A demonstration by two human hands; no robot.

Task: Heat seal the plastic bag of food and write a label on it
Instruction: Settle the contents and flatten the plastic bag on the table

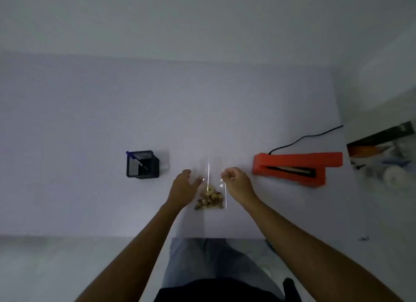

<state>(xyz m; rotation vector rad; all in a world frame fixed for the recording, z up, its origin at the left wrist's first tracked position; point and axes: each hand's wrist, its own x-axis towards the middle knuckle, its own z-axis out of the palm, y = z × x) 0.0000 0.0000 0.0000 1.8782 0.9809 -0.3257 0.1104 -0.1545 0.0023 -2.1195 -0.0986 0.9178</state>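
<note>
At the frame's centre your left hand [183, 184] is spreading wide beside the clear bag [211, 189] of food while your right hand [236, 182] is pinching its edge, with the pen holder [142, 164] lying farther left and the orange sealer [295, 167] lying farther right.

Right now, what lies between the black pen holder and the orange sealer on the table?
In the head view, the clear bag of food lies between them, with the left hand and right hand at its sides.

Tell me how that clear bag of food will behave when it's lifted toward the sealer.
The plastic bag looks thin and creased, so its empty upper part will probably flop. The food sits bunched at the near end, so that end likely sags. The glossy film may be slippery.
</note>
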